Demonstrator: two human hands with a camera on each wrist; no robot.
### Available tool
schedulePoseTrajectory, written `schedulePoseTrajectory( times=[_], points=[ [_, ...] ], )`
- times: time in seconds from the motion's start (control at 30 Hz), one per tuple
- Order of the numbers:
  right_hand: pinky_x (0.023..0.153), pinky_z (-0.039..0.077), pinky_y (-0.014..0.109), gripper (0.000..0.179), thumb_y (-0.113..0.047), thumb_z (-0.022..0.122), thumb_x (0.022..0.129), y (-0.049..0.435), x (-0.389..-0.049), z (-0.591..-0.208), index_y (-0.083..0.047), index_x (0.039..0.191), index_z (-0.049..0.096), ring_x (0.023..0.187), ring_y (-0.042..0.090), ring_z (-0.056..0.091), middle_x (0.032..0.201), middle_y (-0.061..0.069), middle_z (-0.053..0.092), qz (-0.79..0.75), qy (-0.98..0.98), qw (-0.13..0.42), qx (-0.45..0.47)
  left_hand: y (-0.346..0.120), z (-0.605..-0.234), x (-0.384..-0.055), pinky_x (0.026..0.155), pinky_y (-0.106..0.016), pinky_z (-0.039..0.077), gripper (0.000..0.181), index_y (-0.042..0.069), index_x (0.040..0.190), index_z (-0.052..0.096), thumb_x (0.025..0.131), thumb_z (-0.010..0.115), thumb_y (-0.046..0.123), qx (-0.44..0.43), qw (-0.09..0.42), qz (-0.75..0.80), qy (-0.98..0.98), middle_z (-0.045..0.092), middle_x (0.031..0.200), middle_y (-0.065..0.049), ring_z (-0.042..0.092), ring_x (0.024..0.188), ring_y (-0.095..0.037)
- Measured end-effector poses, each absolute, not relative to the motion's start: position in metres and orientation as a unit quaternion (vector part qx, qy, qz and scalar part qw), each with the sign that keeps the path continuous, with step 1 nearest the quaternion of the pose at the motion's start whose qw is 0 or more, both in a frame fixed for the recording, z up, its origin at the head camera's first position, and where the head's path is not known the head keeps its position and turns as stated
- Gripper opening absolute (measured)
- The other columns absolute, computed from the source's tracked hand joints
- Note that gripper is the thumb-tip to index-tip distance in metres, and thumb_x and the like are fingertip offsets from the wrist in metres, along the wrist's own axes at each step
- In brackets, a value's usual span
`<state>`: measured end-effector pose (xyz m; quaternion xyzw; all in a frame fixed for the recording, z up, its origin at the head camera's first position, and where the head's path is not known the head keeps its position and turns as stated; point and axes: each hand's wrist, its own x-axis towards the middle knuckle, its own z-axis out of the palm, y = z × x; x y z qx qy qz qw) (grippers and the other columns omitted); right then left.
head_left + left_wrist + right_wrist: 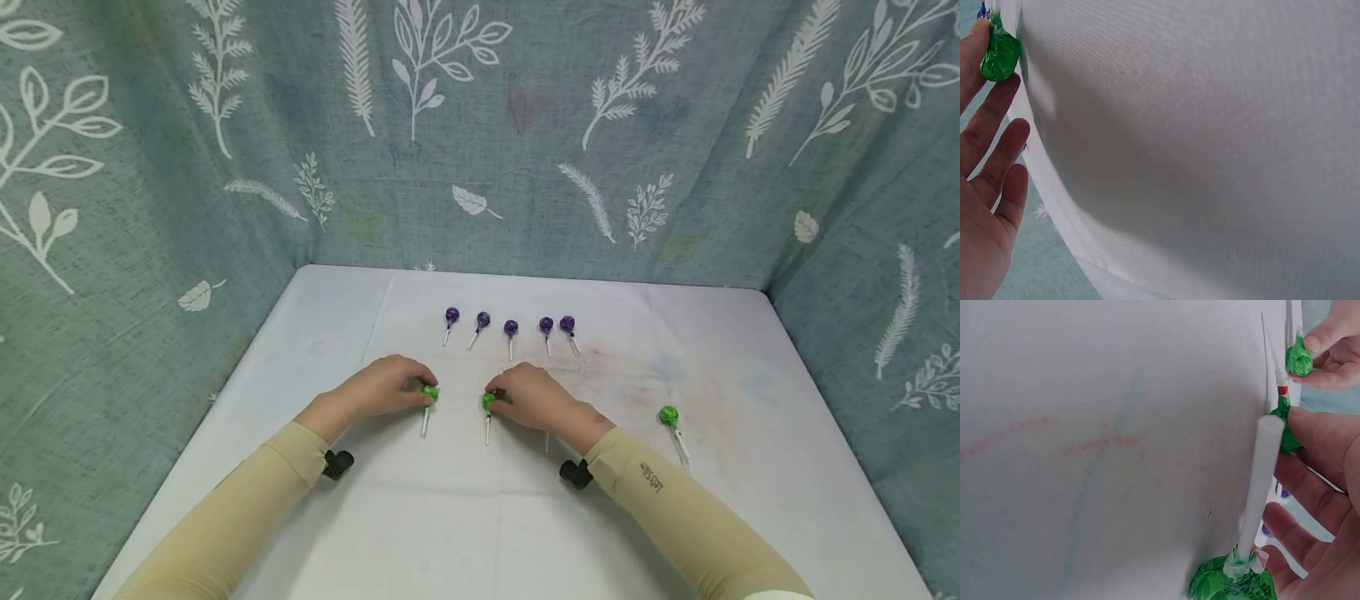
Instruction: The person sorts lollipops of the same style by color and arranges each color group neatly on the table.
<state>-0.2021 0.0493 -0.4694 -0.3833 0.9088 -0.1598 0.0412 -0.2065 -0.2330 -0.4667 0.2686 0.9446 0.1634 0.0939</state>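
My left hand [386, 386] pinches the head of a green lollipop [431, 392] between thumb and fingertips; its white stick points toward me on the table. The same green wrapper [1001, 57] shows in the left wrist view. Just right of it, my right hand [538, 398] holds a second green lollipop [489, 402] by its head, a red band on the stick. Under that hand another green lollipop [1232, 581] lies close to the camera, mostly hidden in the head view. One more green lollipop [669, 416] lies apart at the right.
Several purple lollipops [511, 327] lie in a row behind the hands, sticks toward me. The white table [420, 533] carries faint coloured stains. A grey-green curtain [480, 167] with white leaf prints surrounds it at the back and sides.
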Motion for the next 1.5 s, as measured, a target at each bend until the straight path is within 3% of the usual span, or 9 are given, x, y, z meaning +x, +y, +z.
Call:
schedulePoseTrajectory(
  times=[0.43, 0.87, 1.5],
  points=[
    [0.074, 0.047, 0.025, 0.021, -0.03, 0.062, 0.086, 0.048, -0.203, -0.47, -0.019, 0.103, 0.069, 0.083, 0.005, 0.057, 0.095, -0.009, 0.065, -0.169, 0.908, 0.052, -0.379, -0.229, -0.461, -0.215, 0.081, -0.026, 0.043, 0.019, 0.036, 0.093, 0.062, 0.077, 0.07, 0.041, 0.251, 0.115, 0.197, 0.941, 0.058, 0.091, 0.024, 0.054, 0.092, -0.002],
    [0.068, 0.047, 0.023, 0.018, -0.03, 0.062, 0.086, 0.049, -0.205, -0.472, -0.02, 0.099, 0.07, 0.075, 0.001, 0.055, 0.089, -0.012, 0.064, -0.175, 0.909, 0.055, -0.375, -0.225, -0.446, -0.245, 0.081, -0.032, 0.045, 0.024, 0.029, 0.1, 0.064, 0.079, 0.068, 0.04, 0.263, 0.113, 0.19, 0.939, 0.058, 0.096, 0.02, 0.053, 0.096, -0.005],
    [0.071, 0.047, 0.023, 0.023, -0.03, 0.062, 0.086, 0.049, -0.205, -0.472, -0.019, 0.104, 0.068, 0.081, 0.003, 0.056, 0.095, -0.009, 0.065, -0.175, 0.912, 0.071, -0.363, -0.222, -0.452, -0.287, 0.087, -0.036, 0.042, 0.023, 0.029, 0.098, 0.063, 0.078, 0.069, 0.039, 0.22, 0.151, 0.184, 0.946, 0.06, 0.099, 0.014, 0.053, 0.102, -0.012]
  ],
)
